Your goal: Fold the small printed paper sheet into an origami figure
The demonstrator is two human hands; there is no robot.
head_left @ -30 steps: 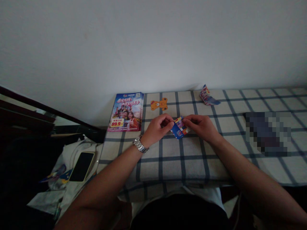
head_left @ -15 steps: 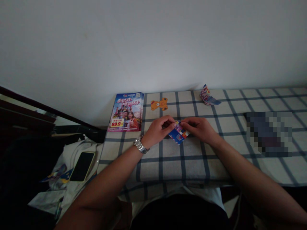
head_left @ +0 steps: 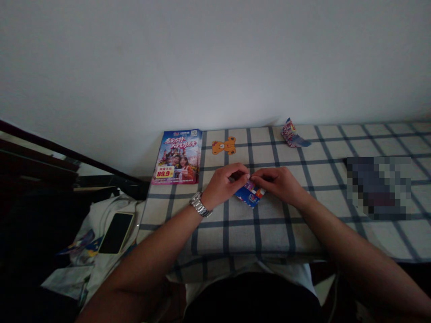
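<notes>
A small folded piece of printed paper (head_left: 249, 195), blue with purple, orange and white patches, is pinched between both hands over the checked tablecloth. My left hand (head_left: 225, 183), with a metal watch (head_left: 200, 205) on its wrist, is closed on the paper's upper left edge. Closed on the upper right edge is my right hand (head_left: 281, 184), its fingertips almost meeting those of the left. The fingers hide the top of the paper, and its lower corner points towards me.
A stack of printed flyers (head_left: 177, 157) lies at the table's left end. Behind my hands are a flat bear cutout (head_left: 224, 146) and a crumpled printed paper (head_left: 293, 134) by the wall. A pixelated dark item (head_left: 377, 188) lies right. Below left, a phone (head_left: 116, 233) rests on white material.
The fingertips have drawn closer together and slightly down along the paper's top. The paper has shifted a little towards me. Both hands keep their pinch.
</notes>
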